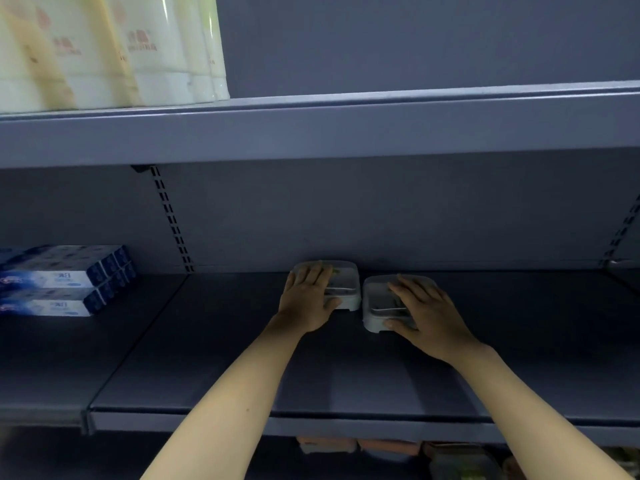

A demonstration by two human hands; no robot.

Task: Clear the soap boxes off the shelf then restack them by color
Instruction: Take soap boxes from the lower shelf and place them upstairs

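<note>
Two pale grey soap boxes sit side by side near the back of the dark grey middle shelf (pixel 214 358). My left hand (pixel 308 299) lies over the left soap box (pixel 346 282), fingers across its lid and thumb against its front edge. My right hand (pixel 426 313) holds the right soap box (pixel 375 299) the same way, thumb at its front wall. The right box sits slightly nearer to me than the left one, with a narrow gap between them.
Stacked blue toothpaste cartons (pixel 62 282) sit at the shelf's left. White bottles (pixel 121 50) stand on the upper shelf (pixel 381 129). Below the front lip, orange soap boxes (pixel 329 445) and a green soap box (pixel 460 464) show on a lower level.
</note>
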